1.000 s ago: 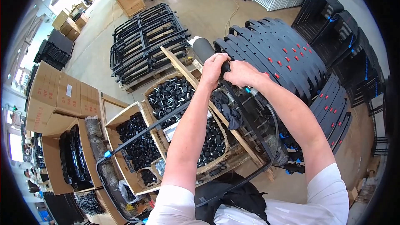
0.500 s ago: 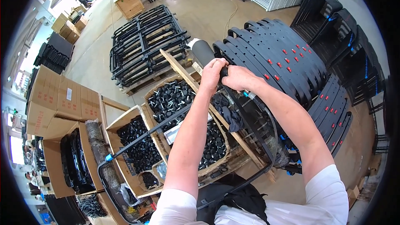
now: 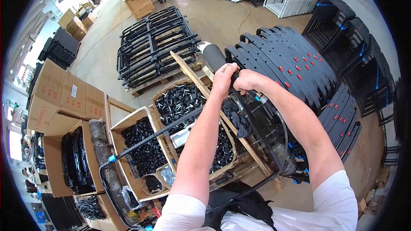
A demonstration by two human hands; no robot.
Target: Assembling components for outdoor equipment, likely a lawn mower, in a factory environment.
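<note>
Fingers of the left hand (image 3: 223, 79) curl tight over the top of a black tube frame (image 3: 274, 145), knuckles up, at about 12 o'clock from picture centre; the right hand (image 3: 248, 80) sits just beside it at 1 o'clock, its fingers likewise closed round the same tube, the two hands touching. From that grip the frame bends down toward 5 o'clock, then sweeps back across the lower edge to 7 o'clock, where a blue clip (image 3: 112, 158) marks its corner. Far left, at 9 o'clock, stand stacked cardboard boxes (image 3: 64, 98). Next to them, at 8 o'clock, an open carton (image 3: 143, 149) holds small black parts. Under the left forearm, a wooden-edged bin (image 3: 184, 102) is full of black caps with pale stems. At 11 o'clock, black frames (image 3: 156, 45) lie stacked on a pallet on the floor. Right of the hands, from 1 to 3 o'clock, lean curved black panels (image 3: 295, 68) with red tags, and beyond them black chairs (image 3: 355, 55).
</note>
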